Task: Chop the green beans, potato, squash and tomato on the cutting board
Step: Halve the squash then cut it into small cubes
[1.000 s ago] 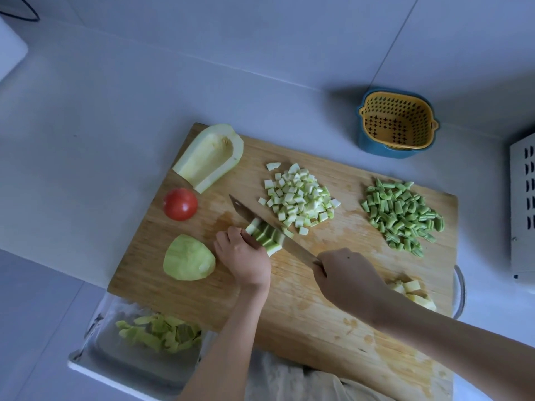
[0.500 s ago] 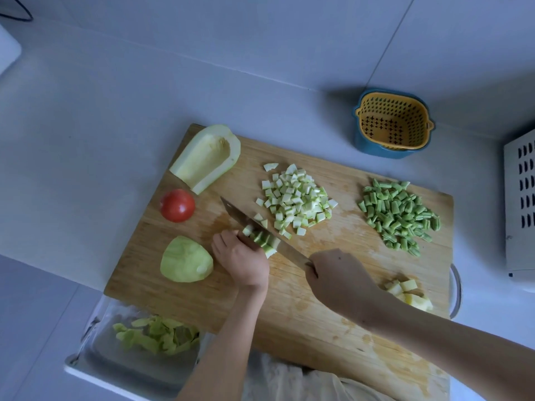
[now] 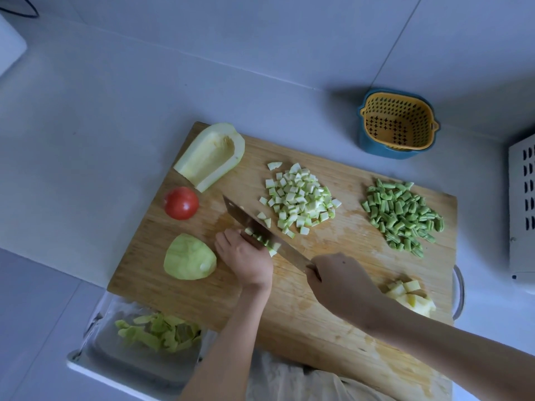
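- Left hand (image 3: 246,259): fingers curled, tips tucked, holding down a bundle of squash strips (image 3: 265,242) near the middle of the cutting board (image 3: 333,328). I read this as a claw hold: knuckles guide the blade and fingertips stay back from the edge.
- Right hand (image 3: 338,282): fist wrapped round the handle of the knife (image 3: 289,250); the handle itself is hidden inside the fist. The blade lies diagonally across the strips, just beside the left knuckles, its tip pointing toward the tomato (image 3: 181,203).
- Diced squash (image 3: 301,198) is heaped just beyond the blade. I judge the cubes get swept there to keep the cutting spot free.
- Green beans (image 3: 402,215) sit in their own pile at the far right, already cut short. Potato (image 3: 411,296) cubes lie at the right edge, partly behind the right forearm.
- Not yet cut: the tomato at the left edge, whole; a hollowed squash half (image 3: 211,156) at the far left corner, cut side up; a peeled squash piece (image 3: 189,257) just left of the left hand. All are parked on the non-knife side, within the left hand's reach.
- Green peelings (image 3: 159,331) lie in a tray (image 3: 95,342) below the board's near left edge, I judge for scraps.
- Yellow strainer basket (image 3: 419,123) is behind the board, holding nothing I can see.
- Writing: no brand, label or text is readable anywhere.
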A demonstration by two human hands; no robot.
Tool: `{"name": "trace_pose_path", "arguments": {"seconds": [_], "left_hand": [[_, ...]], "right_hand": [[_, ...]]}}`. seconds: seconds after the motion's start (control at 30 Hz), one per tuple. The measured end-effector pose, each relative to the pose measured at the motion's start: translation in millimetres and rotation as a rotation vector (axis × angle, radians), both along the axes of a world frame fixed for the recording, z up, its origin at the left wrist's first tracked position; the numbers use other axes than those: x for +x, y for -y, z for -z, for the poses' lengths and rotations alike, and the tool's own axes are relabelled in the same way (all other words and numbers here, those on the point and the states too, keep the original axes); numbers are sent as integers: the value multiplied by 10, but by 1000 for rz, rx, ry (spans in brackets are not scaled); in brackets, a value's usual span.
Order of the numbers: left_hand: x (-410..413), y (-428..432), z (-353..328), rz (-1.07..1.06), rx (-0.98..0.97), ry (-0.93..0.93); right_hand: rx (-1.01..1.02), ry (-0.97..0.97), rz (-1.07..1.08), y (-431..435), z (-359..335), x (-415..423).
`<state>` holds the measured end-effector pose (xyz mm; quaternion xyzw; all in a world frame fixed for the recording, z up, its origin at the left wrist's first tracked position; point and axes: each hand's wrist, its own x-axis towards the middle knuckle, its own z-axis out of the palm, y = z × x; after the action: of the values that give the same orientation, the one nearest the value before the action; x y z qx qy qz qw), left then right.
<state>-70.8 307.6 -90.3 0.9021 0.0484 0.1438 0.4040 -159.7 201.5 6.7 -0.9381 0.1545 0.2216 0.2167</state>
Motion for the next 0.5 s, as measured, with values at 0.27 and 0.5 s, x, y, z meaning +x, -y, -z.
{"name": "trace_pose_path", "arguments": {"seconds": [0.27,0.5], "left_hand": [[-6,-3,7,-15,-21,-58],[-22,9,-16,-10,-55,-46]], "right_hand": [[48,-14,26,-121,158,280],[31,28,25,-37,-60,43]]}}
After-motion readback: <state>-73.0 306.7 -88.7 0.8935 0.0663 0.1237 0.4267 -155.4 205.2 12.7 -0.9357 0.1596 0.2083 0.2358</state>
